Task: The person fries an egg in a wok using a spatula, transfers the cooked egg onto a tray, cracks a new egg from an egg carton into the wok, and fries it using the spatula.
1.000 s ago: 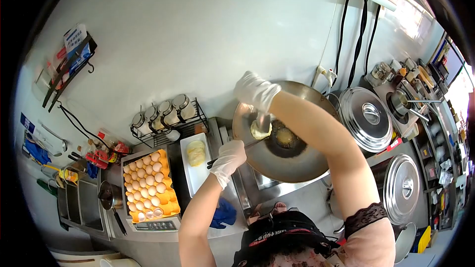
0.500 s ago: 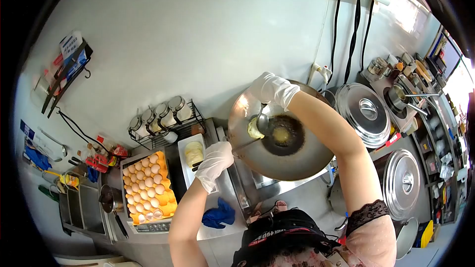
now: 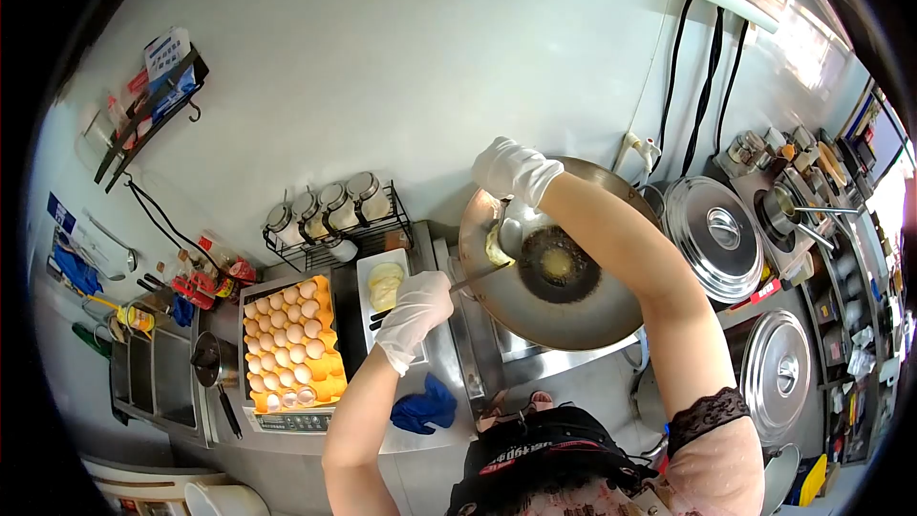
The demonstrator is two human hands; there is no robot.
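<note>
A tray (image 3: 391, 258) and lidded pot (image 3: 702, 253) flank the wok (image 3: 607, 306); my left hand (image 3: 415, 311), gripping a long utensil (image 3: 479, 277), partly blocks the tray; my right hand (image 3: 519, 172) apparently holds a ladle (image 3: 512, 238).

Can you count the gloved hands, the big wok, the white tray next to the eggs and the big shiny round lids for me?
Gloved hands: 2
Big wok: 1
White tray: 1
Big shiny round lids: 2
Total: 6
</note>
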